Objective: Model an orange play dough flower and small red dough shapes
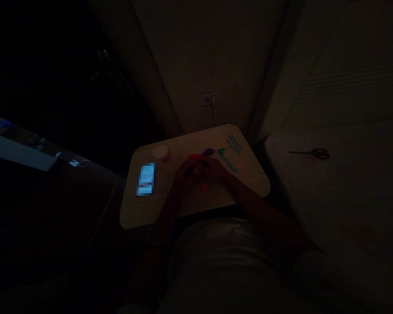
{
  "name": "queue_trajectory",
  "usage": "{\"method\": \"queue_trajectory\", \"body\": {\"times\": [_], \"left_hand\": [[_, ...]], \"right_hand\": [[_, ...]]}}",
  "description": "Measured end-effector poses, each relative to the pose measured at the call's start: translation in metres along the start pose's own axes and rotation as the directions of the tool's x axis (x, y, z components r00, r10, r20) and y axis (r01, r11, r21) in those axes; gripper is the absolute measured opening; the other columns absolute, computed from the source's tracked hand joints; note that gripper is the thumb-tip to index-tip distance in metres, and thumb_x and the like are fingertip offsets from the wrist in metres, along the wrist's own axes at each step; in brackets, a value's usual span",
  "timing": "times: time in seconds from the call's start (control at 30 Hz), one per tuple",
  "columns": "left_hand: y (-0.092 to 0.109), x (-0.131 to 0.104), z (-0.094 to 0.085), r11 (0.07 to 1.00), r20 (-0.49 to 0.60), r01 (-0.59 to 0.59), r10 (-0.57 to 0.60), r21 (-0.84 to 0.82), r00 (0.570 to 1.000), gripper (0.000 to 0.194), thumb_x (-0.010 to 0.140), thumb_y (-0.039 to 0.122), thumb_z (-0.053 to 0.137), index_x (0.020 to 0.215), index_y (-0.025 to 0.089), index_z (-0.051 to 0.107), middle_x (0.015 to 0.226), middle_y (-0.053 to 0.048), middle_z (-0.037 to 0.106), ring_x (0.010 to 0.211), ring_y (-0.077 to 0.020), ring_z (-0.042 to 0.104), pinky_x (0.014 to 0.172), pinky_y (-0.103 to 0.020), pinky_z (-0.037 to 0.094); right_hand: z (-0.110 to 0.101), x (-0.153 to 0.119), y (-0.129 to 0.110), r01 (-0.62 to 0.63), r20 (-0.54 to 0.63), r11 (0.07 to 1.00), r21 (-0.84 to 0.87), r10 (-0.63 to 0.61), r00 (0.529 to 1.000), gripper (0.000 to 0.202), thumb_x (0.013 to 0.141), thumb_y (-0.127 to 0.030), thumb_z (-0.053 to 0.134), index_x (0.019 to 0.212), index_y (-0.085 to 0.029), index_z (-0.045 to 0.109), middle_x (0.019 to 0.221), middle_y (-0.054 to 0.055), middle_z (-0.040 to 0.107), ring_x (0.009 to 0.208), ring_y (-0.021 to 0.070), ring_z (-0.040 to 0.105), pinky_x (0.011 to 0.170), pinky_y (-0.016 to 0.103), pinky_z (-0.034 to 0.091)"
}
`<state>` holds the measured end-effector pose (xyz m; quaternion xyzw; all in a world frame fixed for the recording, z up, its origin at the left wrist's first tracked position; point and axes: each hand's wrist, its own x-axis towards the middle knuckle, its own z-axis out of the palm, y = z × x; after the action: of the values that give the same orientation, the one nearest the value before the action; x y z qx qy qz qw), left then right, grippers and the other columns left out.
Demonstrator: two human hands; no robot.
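In the dim light, my left hand (184, 173) and my right hand (215, 169) meet over the middle of the small wooden table (165, 200). Their fingers are bent in towards each other around a small orange-looking piece (198, 168), too dark to name. Just beyond the fingers lie a red lump (194, 156) and a purple lump (208, 151). A green lump (221, 151) sits to their right, at the end of a teal stick-like tool (229, 163). Below the hands is a pinkish-red round piece (205, 186).
Several thin sticks (235, 144) lie at the table's far right corner. A lidded tub (161, 153) and a lit phone (146, 179) are on the left. Scissors (314, 153) rest on a pale surface (330, 192) to the right. A plugged-in wall socket (210, 98) is behind.
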<state>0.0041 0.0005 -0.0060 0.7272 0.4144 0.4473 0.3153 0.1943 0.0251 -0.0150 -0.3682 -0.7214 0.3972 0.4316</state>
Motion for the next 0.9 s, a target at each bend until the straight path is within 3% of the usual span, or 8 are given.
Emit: {"method": "queue_trajectory", "body": {"times": [0.9], "left_hand": [[0.0012,0.0013,0.0004,0.999,0.017,0.004,-0.003,-0.044,1.000,0.032,0.086,0.043,0.075,0.109,0.022,0.069,0.117,-0.008,0.070,0.110,-0.0246,0.066,0.098,-0.039,0.052]], "right_hand": [[-0.0013,0.0004,-0.0002,0.009,0.009,0.998,-0.061,-0.008,1.000,0.029,0.095,-0.035,0.061,0.115,-0.018,0.071,0.102,0.007,0.076,0.087,0.0199,0.069,0.080,0.031,0.050]]}}
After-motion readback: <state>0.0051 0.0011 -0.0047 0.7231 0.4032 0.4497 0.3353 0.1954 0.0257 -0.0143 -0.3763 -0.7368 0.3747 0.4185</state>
